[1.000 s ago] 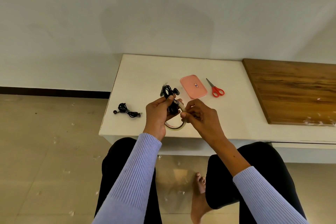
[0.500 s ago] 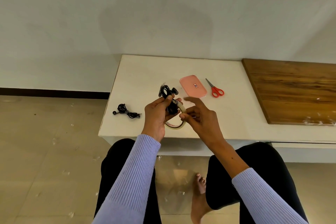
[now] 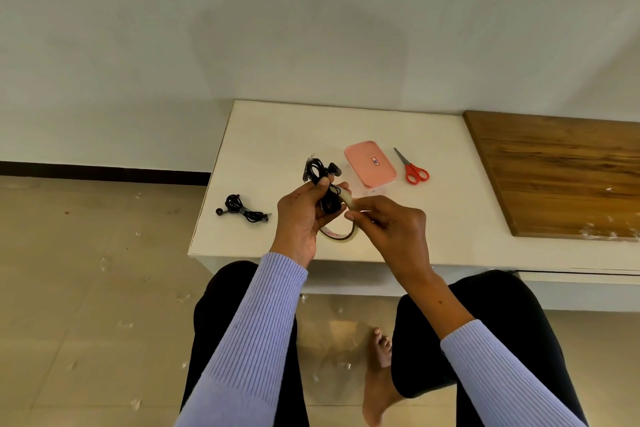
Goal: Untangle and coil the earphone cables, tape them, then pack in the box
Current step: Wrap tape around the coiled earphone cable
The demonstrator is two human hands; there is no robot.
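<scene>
My left hand (image 3: 302, 215) grips a coiled black earphone cable (image 3: 320, 177) above the white table (image 3: 270, 135), together with a clear tape roll (image 3: 341, 236) that hangs below its fingers. My right hand (image 3: 389, 222) pinches the tape's free end at the top of the roll, right beside the coil. A second black earphone bundle (image 3: 242, 210) lies on the table's left edge. The pink box (image 3: 370, 163) sits closed behind my hands.
Red-handled scissors (image 3: 414, 170) lie to the right of the box. A wooden board (image 3: 561, 173) covers the table's right part. Small scraps litter the tiled floor (image 3: 86, 288). My knees and a bare foot are below the table's front edge.
My right hand's fingers, spread half a second ago, have closed again on the tape end. The left hand holds the coil and roll almost where they were.
</scene>
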